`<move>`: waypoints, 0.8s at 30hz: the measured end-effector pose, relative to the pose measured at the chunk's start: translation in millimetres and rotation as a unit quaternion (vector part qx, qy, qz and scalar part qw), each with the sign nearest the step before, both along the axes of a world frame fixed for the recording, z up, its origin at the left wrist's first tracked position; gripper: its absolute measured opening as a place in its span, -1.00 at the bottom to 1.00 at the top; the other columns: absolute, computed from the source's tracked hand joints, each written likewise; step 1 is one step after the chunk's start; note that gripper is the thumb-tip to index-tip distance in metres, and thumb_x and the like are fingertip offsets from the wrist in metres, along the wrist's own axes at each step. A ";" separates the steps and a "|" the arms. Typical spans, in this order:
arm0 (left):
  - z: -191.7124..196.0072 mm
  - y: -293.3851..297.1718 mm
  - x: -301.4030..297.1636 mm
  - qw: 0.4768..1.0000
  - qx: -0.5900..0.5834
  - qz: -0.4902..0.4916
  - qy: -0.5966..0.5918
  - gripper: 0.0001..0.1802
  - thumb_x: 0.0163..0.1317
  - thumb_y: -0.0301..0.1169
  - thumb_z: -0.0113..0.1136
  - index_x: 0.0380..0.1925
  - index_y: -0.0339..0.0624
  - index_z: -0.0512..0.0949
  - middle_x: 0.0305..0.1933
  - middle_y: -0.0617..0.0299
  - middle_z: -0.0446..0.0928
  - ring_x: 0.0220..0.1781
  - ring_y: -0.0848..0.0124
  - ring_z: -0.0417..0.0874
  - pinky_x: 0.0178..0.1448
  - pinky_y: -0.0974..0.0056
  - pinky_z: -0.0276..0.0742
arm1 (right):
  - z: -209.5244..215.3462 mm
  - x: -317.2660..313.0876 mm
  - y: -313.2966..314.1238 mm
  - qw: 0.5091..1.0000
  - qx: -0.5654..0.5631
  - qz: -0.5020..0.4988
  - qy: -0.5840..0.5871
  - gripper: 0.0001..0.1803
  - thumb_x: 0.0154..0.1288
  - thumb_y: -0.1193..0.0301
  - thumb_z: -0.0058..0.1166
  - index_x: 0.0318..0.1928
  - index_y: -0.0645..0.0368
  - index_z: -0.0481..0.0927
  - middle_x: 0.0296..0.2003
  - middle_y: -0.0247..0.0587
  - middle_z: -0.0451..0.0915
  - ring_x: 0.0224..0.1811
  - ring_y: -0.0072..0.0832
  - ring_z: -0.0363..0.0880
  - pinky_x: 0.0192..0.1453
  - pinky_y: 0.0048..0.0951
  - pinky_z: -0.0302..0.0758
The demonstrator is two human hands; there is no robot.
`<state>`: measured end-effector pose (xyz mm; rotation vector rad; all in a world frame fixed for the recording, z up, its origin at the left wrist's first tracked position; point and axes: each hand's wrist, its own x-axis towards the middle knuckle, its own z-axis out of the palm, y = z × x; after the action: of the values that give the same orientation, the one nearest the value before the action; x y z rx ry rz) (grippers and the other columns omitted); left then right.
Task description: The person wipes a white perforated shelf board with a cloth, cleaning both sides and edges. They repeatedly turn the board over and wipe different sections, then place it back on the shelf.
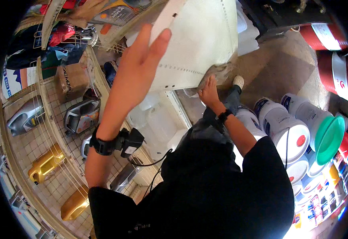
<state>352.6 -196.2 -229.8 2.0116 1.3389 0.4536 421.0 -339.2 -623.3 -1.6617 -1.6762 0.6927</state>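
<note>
My left hand [142, 63] is closed on the edge of a large white shelf panel [198, 36] with rows of small holes, which is held up tilted in front of me. My fingers go behind it, partly hidden. Near the panel's lower right corner, my right hand [209, 93] is closed on a crumpled grey rag [221, 71], pressed against the panel's edge. Below the panel, translucent plastic containers [160, 121] stand in a white-framed rack bay.
At left, wire-fronted shelves carry a silver jug [25, 116], a gold jug [46, 164] and a cardboard box [72, 79]. Several white buckets [279, 123], a green basin [330, 139] and red drums [335, 73] stand at right. My shoe [238, 82] is on the floor.
</note>
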 end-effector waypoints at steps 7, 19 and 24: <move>-1.4 5.0 18.3 0.997 -0.012 -0.025 -0.079 -0.50 0.35 0.02 -0.04 -0.33 -0.29 0.38 -0.54 0.08 0.37 -0.45 0.41 0.33 -0.30 0.30 0.30 | 58.6 16.9 21.5 0.995 0.090 -0.045 0.009 -0.06 0.00 0.26 0.13 0.26 0.58 -0.03 0.25 0.45 -0.05 0.30 0.34 -0.06 0.41 0.10 -0.08; 13.2 -14.7 33.7 0.997 -0.015 -0.066 -0.037 -0.58 0.44 -0.11 -0.16 -0.09 -0.32 0.36 -0.52 0.11 0.37 -0.46 0.43 0.28 -0.35 0.28 0.26 | 244.3 92.1 147.8 0.914 0.386 -0.080 0.095 0.01 -0.07 -0.05 0.07 0.40 0.12 0.11 0.25 0.13 0.23 0.27 0.10 0.23 0.33 0.02 0.14; 6.7 -9.2 7.1 0.998 -0.013 -0.027 0.049 -0.61 0.46 -0.20 -0.20 0.02 -0.33 0.33 -0.38 0.11 0.44 -0.37 0.45 0.35 -0.25 0.31 0.31 | 149.6 90.9 185.1 0.900 0.320 -0.231 0.184 -0.33 0.36 0.15 -0.23 0.38 0.24 0.10 0.31 0.04 0.20 0.36 -0.09 0.16 0.47 -0.16 -0.05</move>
<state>359.7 -205.5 -223.1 2.0658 1.3392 0.3152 511.9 -154.2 -473.7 -1.2677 -1.0182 0.1632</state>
